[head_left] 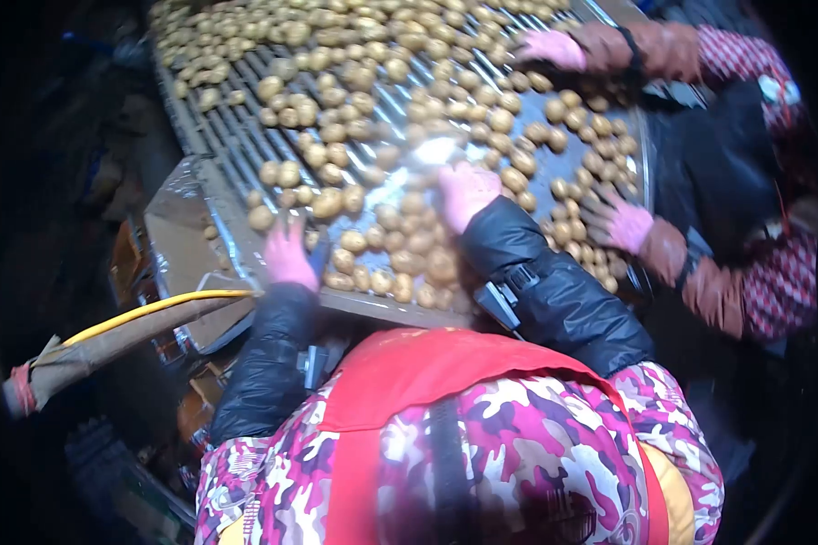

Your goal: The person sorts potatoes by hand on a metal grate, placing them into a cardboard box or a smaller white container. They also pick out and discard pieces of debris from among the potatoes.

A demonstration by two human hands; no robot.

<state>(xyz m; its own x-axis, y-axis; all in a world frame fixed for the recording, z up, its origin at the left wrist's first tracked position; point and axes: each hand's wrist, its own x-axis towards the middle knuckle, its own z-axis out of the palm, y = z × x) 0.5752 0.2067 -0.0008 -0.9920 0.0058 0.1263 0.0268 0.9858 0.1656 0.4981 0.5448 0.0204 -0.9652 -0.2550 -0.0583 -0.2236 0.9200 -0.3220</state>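
Many potatoes (404, 263) lie on a sorting table of metal bars (211, 134) with a smooth blue-grey surface at its near side. My left hand (289, 254), in a pink glove, is at the near left edge beside a few potatoes, its fingers stretched out and apart. Farther right, my right hand (468, 193), also gloved in pink, reaches over the potatoes by a bright glare spot. Its fingers are smeared by motion, so whether it holds a potato cannot be made out.
At the right, a co-worker's two gloved hands (620, 222) reach over the potatoes. A cardboard box (177, 238) stands left of the table. Below it, a pole with a yellow hose (145, 313) juts out leftward. The table's near rim (386, 309) lies close to my red apron.
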